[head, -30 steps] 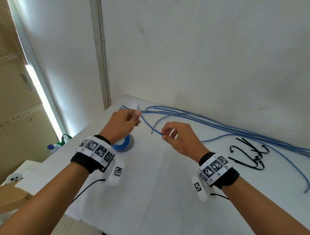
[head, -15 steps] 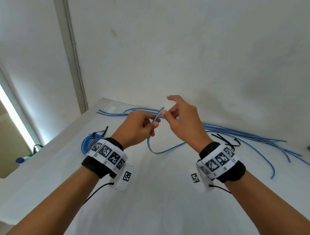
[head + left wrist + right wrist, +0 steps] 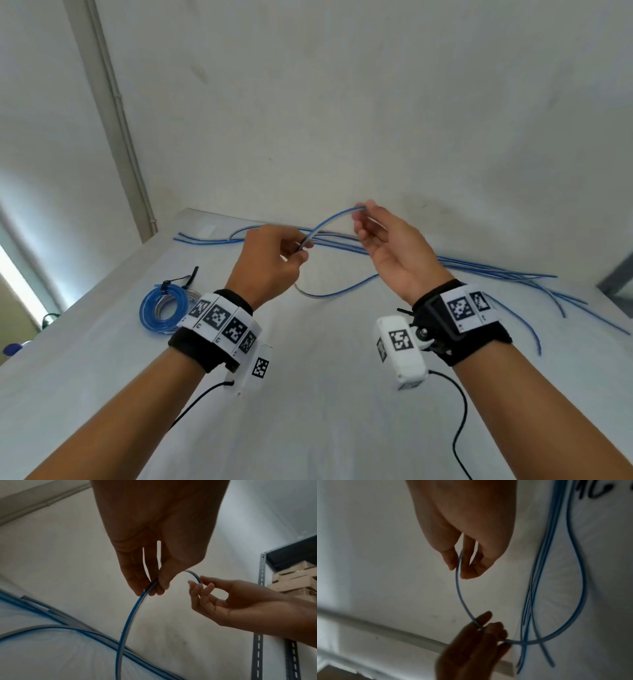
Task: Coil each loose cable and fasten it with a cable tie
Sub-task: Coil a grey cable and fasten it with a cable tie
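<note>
A thin blue cable (image 3: 330, 221) arcs in the air between both hands above the white table. My left hand (image 3: 270, 260) pinches it between thumb and fingers (image 3: 150, 586), and the cable drops from there to the table (image 3: 123, 628). My right hand (image 3: 380, 240), palm turned up, pinches the cable's end at its fingertips (image 3: 460, 566). Several more loose blue cables (image 3: 479, 270) lie along the wall at the back. A finished blue coil (image 3: 164, 308) with a black tie lies left of my left wrist.
The white table (image 3: 325, 428) meets a white wall at the back and a corner with a conduit (image 3: 120, 120) at left. A metal shelf upright with boxes (image 3: 260, 574) stands at the right. Black cable ties show faintly in the right wrist view (image 3: 597, 492).
My right hand has turned palm up and drawn the cable end up and to the right, stretching an arc between the hands. The head view has shifted right; the left hand keeps its pinch.
</note>
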